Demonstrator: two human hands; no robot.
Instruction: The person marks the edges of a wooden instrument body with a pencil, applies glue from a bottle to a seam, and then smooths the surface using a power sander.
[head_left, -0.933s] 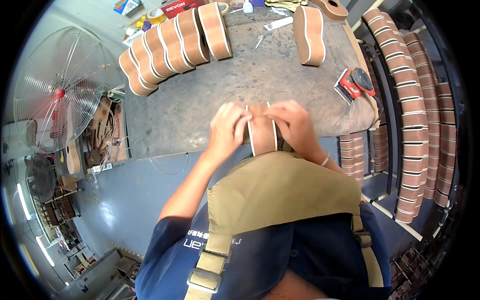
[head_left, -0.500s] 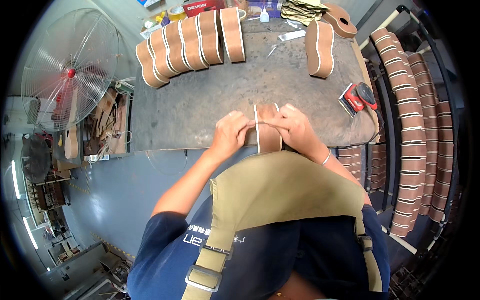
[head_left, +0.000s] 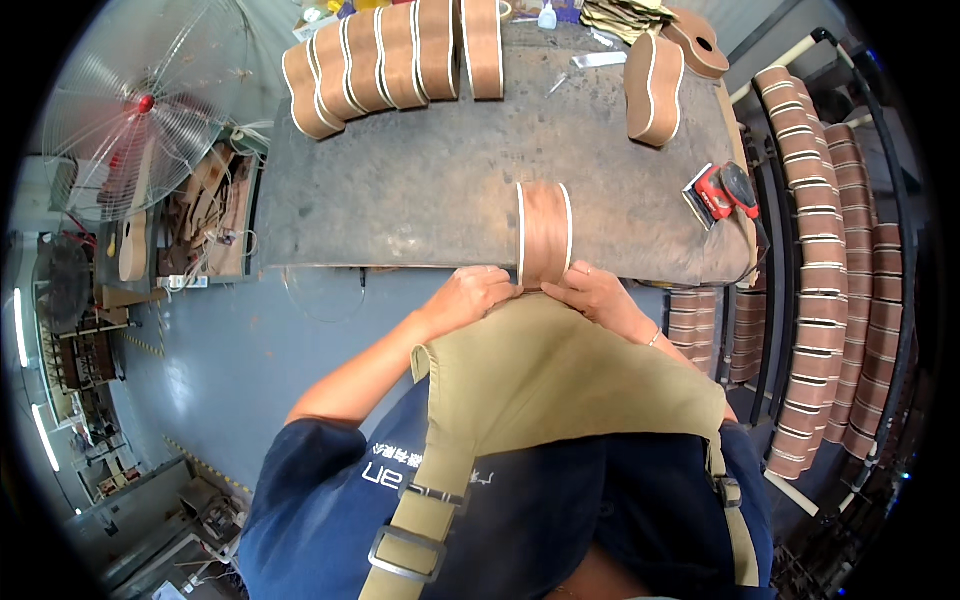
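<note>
A ukulele body [head_left: 545,230] stands on edge at the table's front, its brown side up and both rims edged in white. My left hand [head_left: 474,297] is closed in a pinch at the left of its near end, just by my apron. On the other side my right hand [head_left: 598,300] is pinched too, fingers close to the right white edge. A thin brown strip [head_left: 534,290] runs between the two hands across the body's near end; its ends are hidden in my fingers, and its material is too small to tell.
Several more bodies [head_left: 385,60] stand in a row at the back left, and another [head_left: 655,90] at the back right. A red power sander [head_left: 724,192] rests near the right edge. Racks of bodies [head_left: 808,270] stand at the right; a large fan [head_left: 146,104] is at the left.
Both hands have come down toward me with the strip, from the body's upper side to its near end. My view has shifted a little, and more of the body shows.
</note>
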